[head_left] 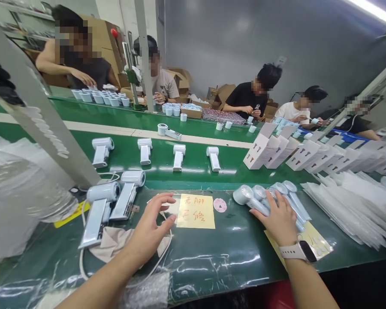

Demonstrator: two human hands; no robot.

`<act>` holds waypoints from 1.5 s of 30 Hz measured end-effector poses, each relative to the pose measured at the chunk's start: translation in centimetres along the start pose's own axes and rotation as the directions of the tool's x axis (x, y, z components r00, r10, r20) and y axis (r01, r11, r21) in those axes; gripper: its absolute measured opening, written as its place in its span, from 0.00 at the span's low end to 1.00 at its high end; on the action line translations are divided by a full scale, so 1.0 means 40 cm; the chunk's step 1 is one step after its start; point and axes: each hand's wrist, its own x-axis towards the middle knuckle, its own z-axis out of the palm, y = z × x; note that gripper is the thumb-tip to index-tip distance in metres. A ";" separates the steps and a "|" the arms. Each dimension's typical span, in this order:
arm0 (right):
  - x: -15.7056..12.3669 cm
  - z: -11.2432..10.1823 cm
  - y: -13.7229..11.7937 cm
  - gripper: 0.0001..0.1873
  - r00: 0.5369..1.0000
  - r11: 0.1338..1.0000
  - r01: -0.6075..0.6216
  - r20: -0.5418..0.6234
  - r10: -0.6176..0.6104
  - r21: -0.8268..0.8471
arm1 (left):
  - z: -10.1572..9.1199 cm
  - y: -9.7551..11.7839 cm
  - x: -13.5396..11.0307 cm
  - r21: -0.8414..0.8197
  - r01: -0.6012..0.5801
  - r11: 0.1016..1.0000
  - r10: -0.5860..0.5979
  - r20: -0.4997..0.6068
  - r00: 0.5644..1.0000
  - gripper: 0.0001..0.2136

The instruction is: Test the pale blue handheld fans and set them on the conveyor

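Note:
My left hand (156,221) hovers over the bench with fingers curved and apart, holding nothing, beside a yellow handwritten note (196,211). My right hand (279,219) wears a watch (298,251). Its spread fingers rest over a group of light-blue, hairdryer-shaped devices (243,194) in clear wrapping, partly hiding their handles. No firm grip on one shows. To the left of my left hand, two unwrapped devices of the same shape (103,192) lie near a crumpled beige cloth (114,242) and a white cable (82,262). A round pink-and-white disc (220,205) lies right of the note.
Several similar devices (179,157) stand spaced along the green belt (128,159). White boxes (260,148) stand open beyond my right hand. White sleeves (350,210) are piled at right, plastic bags (22,184) at left. A metal post (51,116) rises there. Several co-workers sit across the belt.

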 end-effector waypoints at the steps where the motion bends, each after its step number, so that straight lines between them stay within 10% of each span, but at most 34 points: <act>1: 0.007 0.005 0.019 0.37 1.000 0.999 -0.030 0.006 0.030 -0.014 | -0.001 0.003 -0.002 -0.006 0.017 1.000 -0.017 0.009 1.000 0.09; 7: 0.056 0.027 0.009 0.28 0.990 0.998 -0.028 -0.134 0.034 0.049 | 0.006 0.030 -0.024 -0.047 0.060 0.997 -0.056 0.080 0.995 0.09; 12: 0.196 0.081 -0.210 0.16 0.961 0.899 0.136 0.166 -0.222 0.417 | 0.014 0.038 -0.028 -0.100 0.080 0.992 -0.066 0.133 0.989 0.12; 18: 0.363 0.152 -0.474 0.15 0.942 0.927 -0.108 0.336 -0.020 0.359 | 0.012 0.016 0.006 -0.213 0.151 0.965 -0.145 0.043 0.989 0.10; 24: 0.335 0.132 -0.704 0.17 0.911 0.883 -0.202 0.412 0.011 0.424 | 0.019 -0.009 0.030 -0.403 0.288 0.869 -0.286 0.067 0.956 0.07; 27: 0.325 0.086 -0.699 0.15 0.892 0.816 -0.212 0.447 -0.063 0.538 | 0.037 -0.026 0.034 -0.585 0.272 0.764 -0.295 0.059 0.954 0.08; 35: 0.100 -0.110 -0.582 0.22 0.816 0.480 -0.152 0.384 -0.432 0.864 | 0.039 0.008 0.038 -0.983 0.139 0.122 -0.390 0.082 0.917 0.21; 40: 0.017 -0.140 -0.581 0.21 0.793 0.233 -0.074 0.199 -0.576 0.970 | 0.012 0.024 0.026 -0.987 0.068 0.147 -0.448 -0.005 0.894 0.21; 45: 0.019 -0.048 -0.622 0.21 0.898 0.374 -0.027 0.187 -0.399 0.927 | -0.033 0.014 0.031 -0.976 0.052 0.211 -0.443 -0.049 0.895 0.23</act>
